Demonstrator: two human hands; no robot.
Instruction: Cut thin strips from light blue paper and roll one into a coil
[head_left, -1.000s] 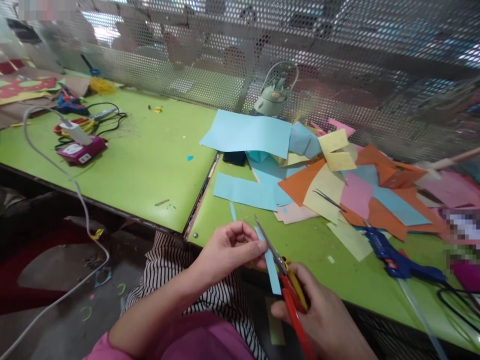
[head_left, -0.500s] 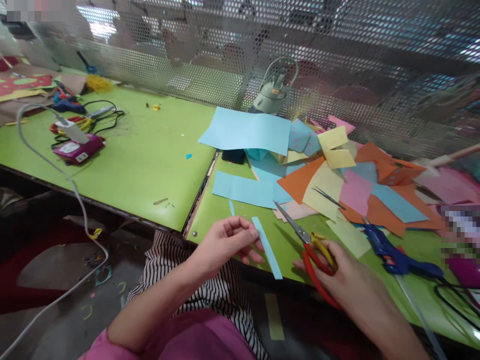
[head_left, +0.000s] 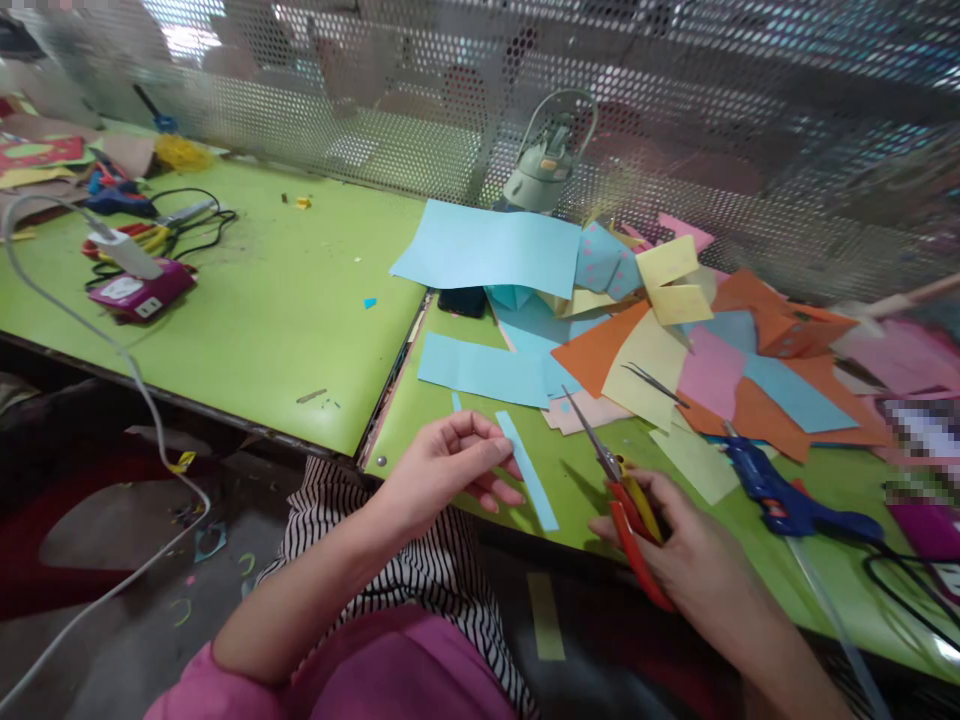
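Between the thumb and fingers of my left hand [head_left: 457,460] is a narrow light-blue paper strip [head_left: 531,480], slanting down to the right over the table's front edge. My right hand [head_left: 682,540] is wrapped round the red and yellow handles of a pair of scissors [head_left: 611,465]. The blades look closed and point up and left, apart from the strip. Beyond my left hand lies a wider blue paper piece [head_left: 484,368]. A small blue sliver [head_left: 457,401] shows just behind my left fingers.
Tweezers [head_left: 656,384] rest on coloured paper sheets [head_left: 712,375] at right, near a blue glue gun [head_left: 795,500]. A large blue sheet [head_left: 487,245] lies before a grey-green bottle [head_left: 541,175]. At left, a purple power socket [head_left: 142,292] trails a white cable [head_left: 154,400].
The scissor blades have tilted more upright and their handles have come closer together. The strip stays in my left hand, slightly higher in view. The whole view has shifted a little.
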